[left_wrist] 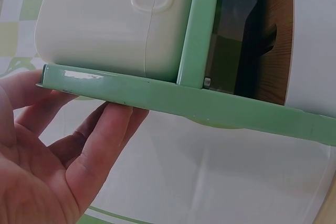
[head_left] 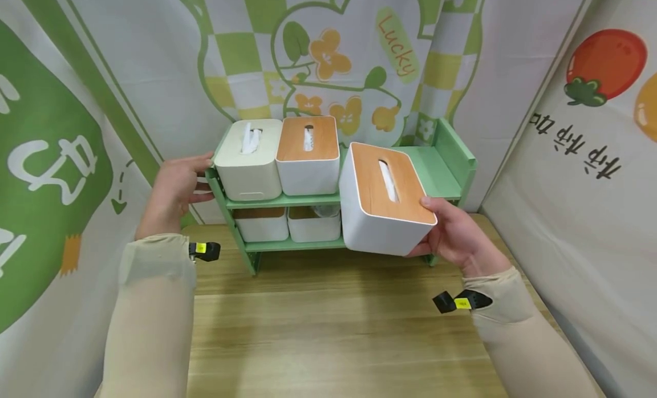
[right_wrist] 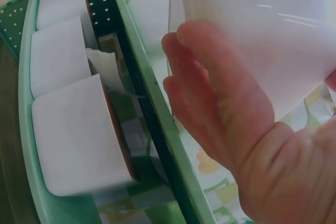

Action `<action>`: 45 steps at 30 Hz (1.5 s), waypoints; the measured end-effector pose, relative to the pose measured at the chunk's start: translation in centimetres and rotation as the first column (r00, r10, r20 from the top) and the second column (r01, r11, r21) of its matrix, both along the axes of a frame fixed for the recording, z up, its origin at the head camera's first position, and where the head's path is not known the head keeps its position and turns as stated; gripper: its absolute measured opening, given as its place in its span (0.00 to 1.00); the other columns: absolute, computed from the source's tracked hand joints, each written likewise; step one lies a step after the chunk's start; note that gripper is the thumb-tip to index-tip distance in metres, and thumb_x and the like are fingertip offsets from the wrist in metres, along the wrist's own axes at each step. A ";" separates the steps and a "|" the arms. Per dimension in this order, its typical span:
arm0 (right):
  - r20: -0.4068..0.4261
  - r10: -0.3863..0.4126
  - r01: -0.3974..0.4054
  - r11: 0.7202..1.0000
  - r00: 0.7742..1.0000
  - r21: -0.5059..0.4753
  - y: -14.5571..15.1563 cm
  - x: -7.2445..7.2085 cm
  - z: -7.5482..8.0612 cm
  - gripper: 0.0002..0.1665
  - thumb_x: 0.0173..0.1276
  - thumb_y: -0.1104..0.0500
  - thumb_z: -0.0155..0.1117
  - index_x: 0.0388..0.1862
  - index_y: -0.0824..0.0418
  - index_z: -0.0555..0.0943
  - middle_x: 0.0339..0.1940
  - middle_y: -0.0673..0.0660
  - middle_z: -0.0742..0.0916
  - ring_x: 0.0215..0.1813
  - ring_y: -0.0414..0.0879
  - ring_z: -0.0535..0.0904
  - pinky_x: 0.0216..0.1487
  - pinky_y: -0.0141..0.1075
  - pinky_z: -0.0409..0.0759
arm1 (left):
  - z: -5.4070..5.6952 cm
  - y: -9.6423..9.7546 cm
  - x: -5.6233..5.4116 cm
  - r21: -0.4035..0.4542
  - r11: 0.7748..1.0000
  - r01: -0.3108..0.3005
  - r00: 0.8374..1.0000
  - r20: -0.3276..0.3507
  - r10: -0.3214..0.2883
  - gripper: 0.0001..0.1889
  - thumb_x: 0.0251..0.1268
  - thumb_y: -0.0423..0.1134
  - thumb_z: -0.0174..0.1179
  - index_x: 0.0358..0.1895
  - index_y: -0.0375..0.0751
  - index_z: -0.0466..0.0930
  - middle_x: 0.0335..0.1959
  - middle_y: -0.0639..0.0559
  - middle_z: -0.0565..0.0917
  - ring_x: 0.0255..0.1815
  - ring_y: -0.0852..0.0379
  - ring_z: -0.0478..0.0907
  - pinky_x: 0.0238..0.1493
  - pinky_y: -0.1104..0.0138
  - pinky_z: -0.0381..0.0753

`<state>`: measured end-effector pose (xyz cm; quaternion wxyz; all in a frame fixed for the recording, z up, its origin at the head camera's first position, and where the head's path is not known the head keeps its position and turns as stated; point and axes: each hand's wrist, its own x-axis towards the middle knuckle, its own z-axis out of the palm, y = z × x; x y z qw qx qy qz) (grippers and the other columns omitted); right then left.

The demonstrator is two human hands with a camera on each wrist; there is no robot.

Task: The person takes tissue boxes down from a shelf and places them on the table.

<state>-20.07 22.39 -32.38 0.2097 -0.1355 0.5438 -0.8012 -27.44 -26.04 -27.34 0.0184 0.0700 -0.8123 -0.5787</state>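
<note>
The left hand (head_left: 174,187), fingers slightly spread, touches the outer left side of the green rack (head_left: 436,169). Just right of that hand, on the upper level, stands a cream tissue box (head_left: 248,180), then a wood-topped box (head_left: 310,175); white boxes (head_left: 262,227) sit below these. Farther right, the right hand (head_left: 459,234) grips a tilted tissue box (head_left: 374,215), thumb on the rim, the box just left of it.

Held tissue box (head_left: 377,207) showing white beneath orange-brown wood grain, rack (head_left: 436,169) showing green, curtain (head_left: 354,53) showing green-white-yellow checks
</note>
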 end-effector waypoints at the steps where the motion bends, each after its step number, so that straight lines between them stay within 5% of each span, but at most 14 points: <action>1: 0.000 0.003 -0.003 1.000 1.000 -0.005 0.0 0.2 0.0 0.37 0.78 0.48 0.45 0.76 0.65 0.50 0.51 0.65 0.85 0.43 0.58 0.86 0.37 0.54 0.85 | 0.0 0.0 0.0 -0.002 1.000 0.000 1.000 0.000 0.000 0.28 0.77 0.56 0.51 0.76 0.56 0.64 0.56 0.44 0.76 0.45 0.49 0.81 0.45 0.62 0.84; 17: 0.029 0.094 -0.093 0.994 0.995 -0.052 -0.8 2.3 -1.2 0.37 0.80 0.50 0.41 0.79 0.64 0.45 0.56 0.64 0.83 0.44 0.55 0.86 0.39 0.53 0.85 | 0.0 -0.1 0.1 -0.009 1.000 -0.009 1.000 -0.003 0.009 0.28 0.77 0.56 0.51 0.76 0.57 0.64 0.56 0.44 0.76 0.45 0.50 0.82 0.46 0.61 0.84; 32: 0.115 0.067 -0.073 0.996 0.991 0.045 -1.1 3.1 -3.1 0.39 0.81 0.47 0.41 0.79 0.65 0.45 0.51 0.65 0.85 0.45 0.57 0.85 0.42 0.56 0.84 | -0.1 0.1 0.0 -0.004 1.000 0.002 1.000 -0.013 -0.002 0.28 0.77 0.56 0.51 0.76 0.57 0.63 0.55 0.44 0.77 0.45 0.51 0.83 0.46 0.61 0.84; 45: 0.157 0.125 -0.135 0.989 0.980 0.055 -1.4 3.6 -5.3 0.39 0.82 0.47 0.42 0.77 0.70 0.47 0.48 0.67 0.86 0.44 0.59 0.86 0.43 0.56 0.84 | 0.0 0.0 0.1 0.005 1.000 -0.001 1.000 -0.019 0.001 0.27 0.77 0.55 0.51 0.75 0.55 0.65 0.51 0.46 0.78 0.42 0.52 0.83 0.43 0.62 0.85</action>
